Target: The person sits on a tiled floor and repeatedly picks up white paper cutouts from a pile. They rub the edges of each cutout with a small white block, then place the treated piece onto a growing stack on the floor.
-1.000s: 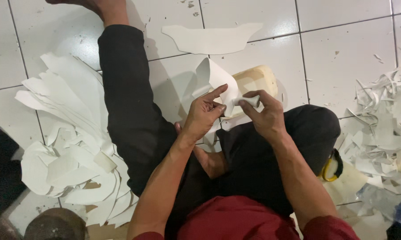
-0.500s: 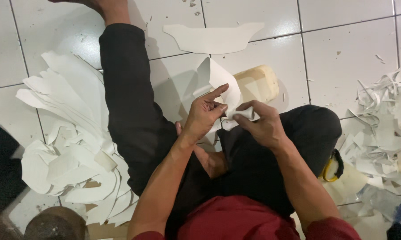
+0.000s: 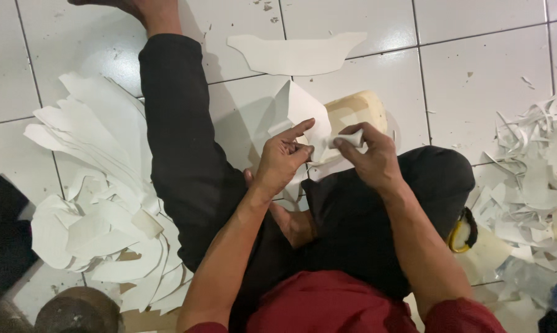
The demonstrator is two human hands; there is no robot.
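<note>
I hold the white cut sheet piece (image 3: 303, 117) above my lap: my left hand (image 3: 283, 161) pinches its lower edge, forefinger extended, while my right hand (image 3: 370, 154) is closed around its rolled corner (image 3: 346, 140). A cream block (image 3: 355, 111) lies on the tiled floor (image 3: 476, 68) just behind. White offcuts (image 3: 99, 203) are stacked beside my outstretched left leg (image 3: 180, 142).

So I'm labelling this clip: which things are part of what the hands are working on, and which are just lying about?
In hand:
left hand holding the white cut sheet
right hand pinching a small white piece

Lying about:
pile of white cut shapes
single long cut shape
heap of offcuts
yellow tape roll
cream block
</note>
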